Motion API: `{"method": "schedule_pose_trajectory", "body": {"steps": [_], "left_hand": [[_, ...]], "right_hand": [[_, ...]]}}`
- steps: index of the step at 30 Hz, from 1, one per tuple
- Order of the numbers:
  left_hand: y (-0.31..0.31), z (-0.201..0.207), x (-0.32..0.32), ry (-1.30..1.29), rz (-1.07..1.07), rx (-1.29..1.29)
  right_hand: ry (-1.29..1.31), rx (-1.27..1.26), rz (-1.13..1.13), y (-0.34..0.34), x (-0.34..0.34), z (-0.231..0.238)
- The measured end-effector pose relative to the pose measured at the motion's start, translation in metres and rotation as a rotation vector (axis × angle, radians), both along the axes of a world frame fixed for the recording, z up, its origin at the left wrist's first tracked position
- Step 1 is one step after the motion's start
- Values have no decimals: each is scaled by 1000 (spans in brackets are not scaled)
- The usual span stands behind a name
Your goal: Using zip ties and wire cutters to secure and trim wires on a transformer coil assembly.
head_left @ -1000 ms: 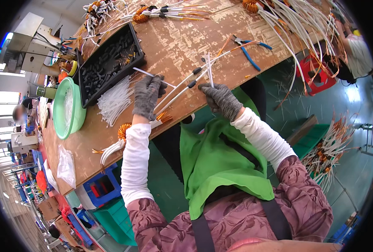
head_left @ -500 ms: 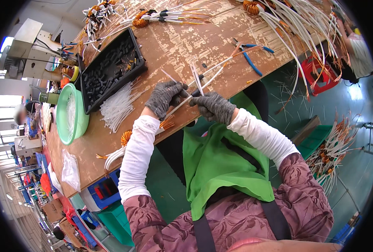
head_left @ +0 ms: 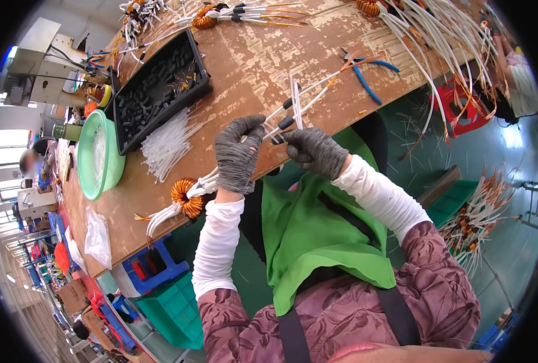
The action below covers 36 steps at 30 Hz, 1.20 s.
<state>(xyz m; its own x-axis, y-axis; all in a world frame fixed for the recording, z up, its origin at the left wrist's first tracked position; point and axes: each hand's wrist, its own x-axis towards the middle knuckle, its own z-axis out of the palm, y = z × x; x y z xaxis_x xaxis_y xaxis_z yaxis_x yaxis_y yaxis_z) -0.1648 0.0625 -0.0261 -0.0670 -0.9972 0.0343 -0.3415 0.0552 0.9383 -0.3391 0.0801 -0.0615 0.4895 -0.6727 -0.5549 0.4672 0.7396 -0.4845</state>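
Note:
My left hand, in a grey glove, curls over the white wires of a coil, thumb and fingertips bent in where they emerge. Below it lies the ring-shaped copper coil, at the table's near edge. Its wires run up to the right through black sleeves and end in bare copper. My right hand, gloved too, is closed on a few thin white cable ties beside the lower sleeve; they stick up across the wires. Its fingertips partly hide where ties and wires meet.
A black tray of black sleeves and a pile of cable ties lie left, beside a green basin. Blue-handled pliers rest by the copper ends. More wired coils lie at the far side; a red stool stands right.
My left hand has shifted slightly right and turned upright over the wires, uncovering the coil. The cable ties have moved right with my right hand, which stays closed.

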Motion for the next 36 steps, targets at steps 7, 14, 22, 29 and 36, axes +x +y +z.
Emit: {"method": "schedule_pose_trajectory", "body": {"steps": [7, 14, 22, 29, 36], "left_hand": [[6, -10, -10, -109, 102, -358], [8, -11, -12, -116, 53, -373], [5, -14, -7, -11, 100, -233], [9, -10, -8, -45, -11, -289], [11, -2, -4, -274, -263, -504]], "right_hand": [[-98, -72, 133, 2, -3, -1], [-189, -108, 101, 7, -2, -11], [-228, -104, 77, 8, -2, -10], [-167, -127, 81, 9, -1, -12], [224, -405, 57, 13, -4, 11]]}}
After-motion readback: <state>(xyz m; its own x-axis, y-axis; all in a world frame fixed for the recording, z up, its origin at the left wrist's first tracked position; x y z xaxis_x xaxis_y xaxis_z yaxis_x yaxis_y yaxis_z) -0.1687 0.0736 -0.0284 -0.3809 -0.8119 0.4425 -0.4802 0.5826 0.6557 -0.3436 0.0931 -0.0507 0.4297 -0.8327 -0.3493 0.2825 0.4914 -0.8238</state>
